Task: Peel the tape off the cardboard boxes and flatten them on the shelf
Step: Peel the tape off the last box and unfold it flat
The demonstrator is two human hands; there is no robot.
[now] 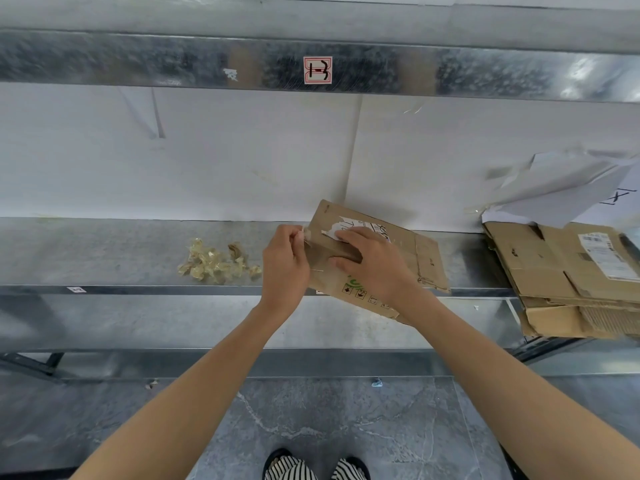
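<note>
A flattened brown cardboard box [412,247] lies tilted on the metal shelf [104,254], its near corner hanging over the front edge. A torn white label [341,226] shows on its top. My right hand [367,261] presses flat on the box, fingers spread over the label. At the box's left edge my left hand [285,261] pinches a small strip of tape [306,233] between thumb and fingers.
A heap of crumpled clear tape [216,261] lies on the shelf left of the box. A stack of flattened boxes [568,278] sits at the right, overhanging the edge, with white sheets [568,192] behind. An upper shelf beam [207,60] runs overhead.
</note>
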